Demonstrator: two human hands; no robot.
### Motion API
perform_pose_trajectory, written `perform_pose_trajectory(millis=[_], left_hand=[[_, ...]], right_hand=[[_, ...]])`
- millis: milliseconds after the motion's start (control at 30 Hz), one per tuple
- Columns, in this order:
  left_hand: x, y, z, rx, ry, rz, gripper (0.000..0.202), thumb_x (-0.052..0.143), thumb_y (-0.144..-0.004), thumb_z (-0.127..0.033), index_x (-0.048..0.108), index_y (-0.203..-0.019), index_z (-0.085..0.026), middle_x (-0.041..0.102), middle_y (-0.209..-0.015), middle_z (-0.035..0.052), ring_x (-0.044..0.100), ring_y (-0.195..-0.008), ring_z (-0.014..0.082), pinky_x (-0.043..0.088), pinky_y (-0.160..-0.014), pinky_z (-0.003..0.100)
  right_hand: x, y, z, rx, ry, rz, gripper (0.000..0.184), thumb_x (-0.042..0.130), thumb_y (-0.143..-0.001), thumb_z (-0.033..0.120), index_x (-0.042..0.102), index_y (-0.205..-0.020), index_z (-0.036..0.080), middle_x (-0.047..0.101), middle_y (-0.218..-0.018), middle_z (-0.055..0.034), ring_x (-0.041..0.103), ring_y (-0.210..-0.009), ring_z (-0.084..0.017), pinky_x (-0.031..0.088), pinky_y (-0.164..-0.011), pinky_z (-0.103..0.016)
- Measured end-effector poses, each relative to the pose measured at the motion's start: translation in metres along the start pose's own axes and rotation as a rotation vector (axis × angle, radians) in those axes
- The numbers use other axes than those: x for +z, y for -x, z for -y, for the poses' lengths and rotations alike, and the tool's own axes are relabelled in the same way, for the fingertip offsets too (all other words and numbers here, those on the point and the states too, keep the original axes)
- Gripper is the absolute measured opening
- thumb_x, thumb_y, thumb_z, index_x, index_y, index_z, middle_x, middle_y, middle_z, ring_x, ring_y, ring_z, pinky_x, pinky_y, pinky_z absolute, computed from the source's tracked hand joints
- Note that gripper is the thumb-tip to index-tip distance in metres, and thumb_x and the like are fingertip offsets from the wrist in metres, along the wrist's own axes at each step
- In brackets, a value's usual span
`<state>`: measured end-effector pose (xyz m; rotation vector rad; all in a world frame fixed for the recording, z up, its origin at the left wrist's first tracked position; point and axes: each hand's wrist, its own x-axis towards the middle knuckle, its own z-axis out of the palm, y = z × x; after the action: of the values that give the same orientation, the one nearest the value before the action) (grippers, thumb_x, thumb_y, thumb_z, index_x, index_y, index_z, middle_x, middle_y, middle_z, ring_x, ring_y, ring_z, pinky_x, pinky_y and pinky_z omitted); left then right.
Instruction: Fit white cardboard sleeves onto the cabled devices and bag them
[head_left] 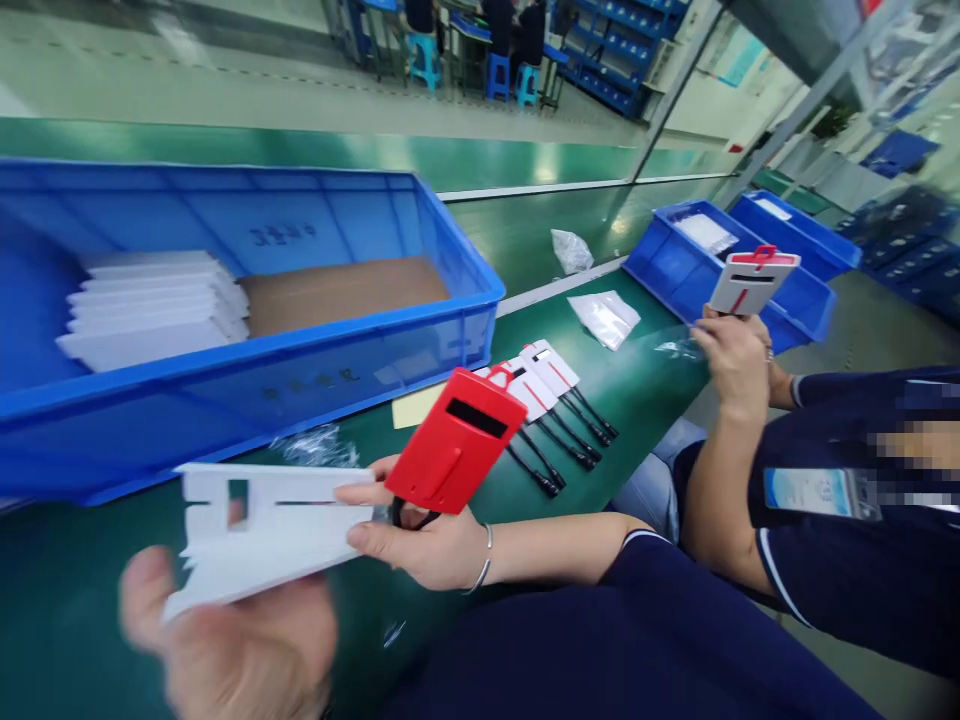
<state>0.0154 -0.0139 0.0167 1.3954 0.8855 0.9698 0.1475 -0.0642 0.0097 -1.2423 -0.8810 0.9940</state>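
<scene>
Right hand's [442,552] grip clamped on white slotted card [285,545] above green tabletop [60,590]; red panel [427,450] tilted over same hand. Left hand [251,640] blurred at card's notched end, cannot tell whether gripping.

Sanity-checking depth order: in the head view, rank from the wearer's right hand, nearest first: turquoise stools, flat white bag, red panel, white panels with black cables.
From the right hand:
1. Red panel: right at the hand.
2. White panels with black cables: on the table, just beyond.
3. Flat white bag: farther along the table.
4. Turquoise stools: background, across the room.
</scene>
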Motion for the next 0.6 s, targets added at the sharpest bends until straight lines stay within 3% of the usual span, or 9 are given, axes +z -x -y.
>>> perform_pose_trajectory(millis=[33,100,167,233,333,467,533,600], left_hand=[[0.010,-0.001,-0.007,-0.078,0.222,-0.116,0.037,0.045,-0.095,-0.048,0.048,-0.123,-0.071,0.042,-0.151,-0.0301,0.029,-0.151,0.0237,0.032,-0.122,0.053],[0.023,-0.002,-0.016,-0.327,0.511,-0.140,0.035,0.056,-0.090,-0.037,0.064,-0.123,-0.047,0.056,-0.146,-0.0131,0.041,-0.145,0.0246,0.038,-0.120,0.045],[0.027,-0.005,-0.017,-0.460,0.697,-0.203,0.040,0.055,-0.090,-0.030,0.064,-0.129,-0.028,0.063,-0.140,0.0033,0.048,-0.140,0.0270,0.042,-0.117,0.044],[0.021,-0.008,-0.014,-0.522,0.832,-0.276,0.043,0.050,-0.093,-0.026,0.060,-0.134,-0.019,0.065,-0.135,0.0106,0.052,-0.137,0.0284,0.043,-0.116,0.047],[0.003,-0.008,-0.010,-0.564,1.005,-0.341,0.044,0.042,-0.097,-0.026,0.058,-0.136,-0.014,0.065,-0.134,0.0143,0.053,-0.136,0.0310,0.040,-0.117,0.053],[-0.011,-0.003,-0.008,-0.486,1.165,-0.303,0.044,0.038,-0.099,-0.033,0.060,-0.135,-0.020,0.067,-0.132,0.0128,0.054,-0.134,0.0326,0.037,-0.116,0.060],[-0.011,-0.001,-0.006,-0.449,1.203,-0.276,0.042,0.039,-0.098,-0.034,0.062,-0.132,-0.023,0.070,-0.126,0.0111,0.058,-0.130,0.0321,0.038,-0.115,0.059],[-0.009,0.000,-0.005,-0.442,1.219,-0.261,0.041,0.042,-0.096,-0.035,0.064,-0.129,-0.023,0.072,-0.120,0.0105,0.061,-0.126,0.0320,0.040,-0.113,0.057]], right_hand=[[0.004,0.004,-0.003,-0.035,0.031,-0.028,0.045,0.072,-0.078,0.056,0.075,-0.111,0.026,0.058,-0.128,-0.0050,0.045,-0.059,-0.005,0.052,-0.060,-0.026],[0.009,0.013,-0.007,-0.051,0.043,-0.056,0.041,0.073,-0.079,0.051,0.076,-0.111,0.026,0.059,-0.126,-0.0059,0.050,-0.064,-0.007,0.055,-0.066,-0.027],[0.009,0.018,-0.009,0.005,0.025,-0.063,0.038,0.073,-0.081,0.046,0.075,-0.114,0.028,0.058,-0.130,-0.0060,0.051,-0.060,-0.005,0.055,-0.059,-0.026],[0.004,0.018,-0.010,0.045,0.015,-0.093,0.035,0.071,-0.084,0.042,0.073,-0.117,0.031,0.055,-0.138,-0.0055,0.047,-0.052,-0.002,0.050,-0.047,-0.024],[-0.003,0.011,-0.010,0.004,0.008,-0.203,0.033,0.068,-0.087,0.038,0.071,-0.120,0.033,0.050,-0.147,-0.0037,0.045,-0.052,-0.001,0.048,-0.044,-0.024],[0.000,0.004,-0.005,-0.018,-0.033,-0.270,0.035,0.071,-0.085,0.039,0.072,-0.119,0.033,0.047,-0.151,-0.0036,0.048,-0.058,-0.003,0.047,-0.045,-0.023],[0.006,0.003,-0.002,0.027,-0.076,-0.258,0.034,0.073,-0.082,0.041,0.074,-0.115,0.032,0.053,-0.145,-0.0051,0.049,-0.058,-0.004,0.046,-0.043,-0.023],[0.008,0.001,0.000,0.108,-0.100,-0.161,0.034,0.076,-0.078,0.045,0.076,-0.108,0.028,0.060,-0.133,-0.0064,0.048,-0.054,-0.004,0.043,-0.040,-0.023]])
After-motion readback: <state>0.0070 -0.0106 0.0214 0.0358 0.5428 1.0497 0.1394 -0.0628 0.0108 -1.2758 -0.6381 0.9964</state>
